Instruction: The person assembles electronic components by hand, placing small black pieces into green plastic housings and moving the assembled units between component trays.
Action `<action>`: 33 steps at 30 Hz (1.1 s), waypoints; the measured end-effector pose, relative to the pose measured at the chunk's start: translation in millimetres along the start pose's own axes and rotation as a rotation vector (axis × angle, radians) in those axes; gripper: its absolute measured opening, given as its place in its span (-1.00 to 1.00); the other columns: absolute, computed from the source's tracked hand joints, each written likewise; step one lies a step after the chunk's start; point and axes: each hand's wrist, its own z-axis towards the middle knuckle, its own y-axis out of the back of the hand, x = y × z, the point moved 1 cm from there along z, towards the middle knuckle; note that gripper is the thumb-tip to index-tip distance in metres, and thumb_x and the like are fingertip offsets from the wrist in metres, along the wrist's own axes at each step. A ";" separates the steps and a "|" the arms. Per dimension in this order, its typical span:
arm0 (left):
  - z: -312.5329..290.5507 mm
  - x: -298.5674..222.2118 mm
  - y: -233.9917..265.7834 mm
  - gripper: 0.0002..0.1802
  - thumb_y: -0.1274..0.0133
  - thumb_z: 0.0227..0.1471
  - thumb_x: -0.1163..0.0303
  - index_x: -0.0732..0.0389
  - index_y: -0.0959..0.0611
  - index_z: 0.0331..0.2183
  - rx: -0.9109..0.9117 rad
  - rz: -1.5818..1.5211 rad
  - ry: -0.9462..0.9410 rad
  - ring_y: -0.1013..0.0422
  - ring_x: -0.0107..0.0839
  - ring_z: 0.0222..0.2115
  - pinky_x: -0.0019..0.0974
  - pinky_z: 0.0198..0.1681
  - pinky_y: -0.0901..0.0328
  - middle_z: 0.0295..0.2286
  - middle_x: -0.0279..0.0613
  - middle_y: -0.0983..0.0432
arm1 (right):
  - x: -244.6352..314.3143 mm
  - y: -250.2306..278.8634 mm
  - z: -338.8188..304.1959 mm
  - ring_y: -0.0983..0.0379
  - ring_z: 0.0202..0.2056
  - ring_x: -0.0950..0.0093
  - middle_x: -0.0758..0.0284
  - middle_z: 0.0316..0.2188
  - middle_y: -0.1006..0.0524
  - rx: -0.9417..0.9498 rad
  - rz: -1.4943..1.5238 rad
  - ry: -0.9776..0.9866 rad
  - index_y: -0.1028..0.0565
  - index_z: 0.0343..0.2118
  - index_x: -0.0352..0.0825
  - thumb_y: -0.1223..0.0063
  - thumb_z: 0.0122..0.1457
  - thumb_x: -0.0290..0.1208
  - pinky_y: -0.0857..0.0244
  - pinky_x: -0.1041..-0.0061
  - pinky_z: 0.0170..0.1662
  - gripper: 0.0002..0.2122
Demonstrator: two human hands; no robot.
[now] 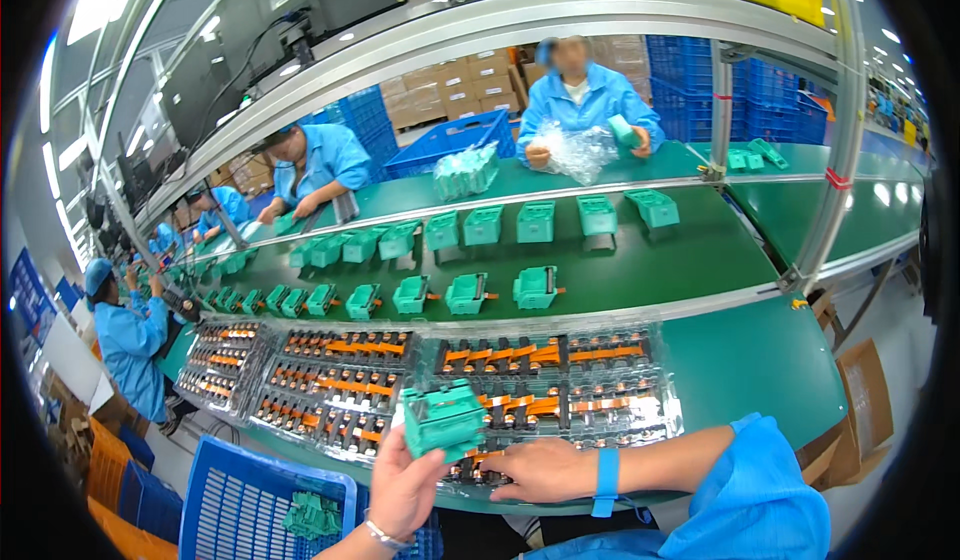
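My left hand (405, 485) is closed around a green plastic housing (443, 420), a boxy part with slots along its top, held up above the near edge of the trays. Beside it, my right hand (548, 470) reaches down into a clear plastic tray (672, 422). Its fingers are bent together at the near row; what they pinch, if anything, is hidden. The tray carries rows of small black-and-metal components with orange flat strips (610, 353). A blue wrist strap (606, 480) is round my right wrist.
More component trays (335, 385) lie to the left. Beyond them, green housings (536, 287) stand in two rows on a green conveyor (640, 270). A blue basket (205, 500) with green parts sits lower left. A metal frame (830, 210) stands right; co-workers (590, 100) sit across.
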 end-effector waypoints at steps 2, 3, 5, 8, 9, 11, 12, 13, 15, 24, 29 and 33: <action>10.4 6.8 -6.6 -0.58 0.03 -0.06 0.57 0.29 -0.29 -0.11 0.043 -0.154 0.080 -0.33 -0.17 -0.10 0.01 0.00 -0.21 -0.13 -0.03 -0.35 | -4.6 4.6 0.4 -0.46 -0.34 0.18 0.16 -0.43 -0.49 0.010 0.027 0.008 -0.36 -0.12 -0.23 0.05 0.06 -0.02 -0.32 0.24 -0.31 -0.57; 13.8 7.8 -8.5 -0.58 0.03 -0.06 0.57 0.29 -0.29 -0.11 0.029 -0.151 0.073 -0.33 -0.17 -0.10 0.01 0.00 -0.21 -0.13 -0.03 -0.35 | -8.1 6.1 0.5 -0.45 -0.36 0.18 0.17 -0.45 -0.49 0.000 0.074 0.025 -0.36 -0.14 -0.22 0.03 0.05 -0.01 -0.32 0.25 -0.34 -0.57; 19.0 10.2 -10.3 -0.56 0.05 -0.05 0.67 0.30 -0.27 -0.08 0.003 -0.256 0.118 -0.33 -0.23 -0.10 -0.09 -0.02 -0.24 -0.14 -0.05 -0.35 | -11.8 7.3 1.1 -0.45 -0.44 0.19 0.21 -0.52 -0.48 -0.051 0.164 0.062 -0.35 -0.19 -0.21 0.00 0.01 0.03 -0.28 0.25 -0.42 -0.57; 21.7 23.7 -0.4 -0.56 0.04 -0.05 0.66 0.30 -0.26 -0.08 0.003 -0.085 0.001 -0.33 -0.27 -0.11 -0.14 -0.03 -0.26 -0.15 -0.07 -0.35 | -6.9 13.5 1.6 -0.45 -0.49 0.20 0.24 -0.57 -0.47 -0.040 0.143 0.068 -0.34 -0.24 -0.21 -0.01 0.00 0.05 -0.27 0.26 -0.46 -0.57; 21.5 24.2 -0.6 -0.54 0.00 -0.07 0.67 0.31 -0.27 -0.09 -0.010 -0.020 -0.033 -0.33 -0.36 -0.13 -0.26 -0.05 -0.27 -0.17 -0.11 -0.35 | -4.8 15.5 1.0 -0.45 -0.49 0.20 0.24 -0.57 -0.47 -0.038 0.149 0.070 -0.34 -0.24 -0.21 -0.01 0.00 0.05 -0.27 0.26 -0.46 -0.57; 23.6 27.5 5.8 -0.53 -0.02 -0.09 0.69 0.31 -0.28 -0.10 -0.007 0.035 -0.079 -0.33 -0.39 -0.14 -0.31 -0.06 -0.26 -0.18 -0.13 -0.36 | -2.9 19.6 0.3 -0.44 -0.53 0.22 0.26 -0.62 -0.45 -0.023 0.083 -0.007 -0.33 -0.29 -0.21 0.01 0.02 0.02 -0.25 0.27 -0.49 -0.62; 24.2 28.8 8.3 -0.52 -0.04 -0.11 0.70 0.31 -0.29 -0.10 0.000 0.088 -0.128 -0.33 -0.43 -0.15 -0.37 -0.07 -0.26 -0.19 -0.15 -0.36 | -5.1 20.6 -1.0 -0.44 -0.53 0.22 0.26 -0.62 -0.45 -0.021 0.084 -0.008 -0.33 -0.29 -0.21 0.01 0.02 0.02 -0.25 0.27 -0.49 -0.62; 24.1 29.7 9.1 -0.52 -0.04 -0.11 0.70 0.31 -0.29 -0.10 0.000 0.086 -0.126 -0.33 -0.43 -0.15 -0.37 -0.07 -0.26 -0.19 -0.15 -0.36 | -9.7 21.6 -4.6 -0.43 -0.54 0.22 0.27 -0.62 -0.45 -0.013 0.136 -0.052 -0.33 -0.30 -0.21 0.02 0.04 -0.01 -0.25 0.27 -0.50 -0.65; 25.2 31.3 12.9 -0.51 -0.06 -0.15 0.72 0.30 -0.31 -0.13 -0.032 0.111 -0.126 -0.32 -0.44 -0.15 -0.37 -0.06 -0.23 -0.21 -0.18 -0.36 | -15.7 34.8 -8.4 -0.40 -0.52 0.11 0.18 -0.63 -0.45 0.043 0.256 -0.133 -0.32 -0.27 -0.23 0.04 0.03 -0.11 -0.23 0.19 -0.43 -0.69; 24.3 10.6 12.6 -0.56 -0.17 -0.45 0.62 0.18 -0.48 -0.35 0.055 1.283 -0.762 -0.20 -0.01 -0.07 -0.06 -0.04 -0.16 -0.26 -0.16 -0.34 | -36.5 85.1 -15.9 -0.46 -0.38 0.53 0.29 -0.30 -0.43 -0.293 1.201 -0.338 -0.36 -0.07 -0.39 0.18 0.20 -0.39 -0.42 0.58 -0.32 -0.73; 21.0 16.2 11.5 -0.59 -0.17 -0.45 0.59 0.11 -0.57 -0.37 0.184 1.485 -0.910 -0.20 -0.07 -0.08 -0.14 -0.09 -0.23 -0.29 -0.23 -0.35 | -28.2 62.5 24.9 -0.43 -0.33 0.54 0.27 -0.21 -0.40 -0.208 1.239 -0.359 -0.23 0.03 -0.40 -0.02 0.11 -0.36 -0.41 0.57 -0.30 -0.56; 22.4 17.4 8.8 -0.59 -0.13 -0.42 0.59 0.11 -0.58 -0.34 0.227 1.494 -0.934 -0.18 -0.05 -0.07 -0.13 -0.05 -0.20 -0.22 -0.17 -0.32 | -27.9 51.2 36.9 -0.41 -0.33 0.61 0.34 -0.29 -0.46 -0.226 1.167 -0.301 -0.28 -0.01 -0.38 -0.02 0.10 -0.47 -0.41 0.60 -0.36 -0.63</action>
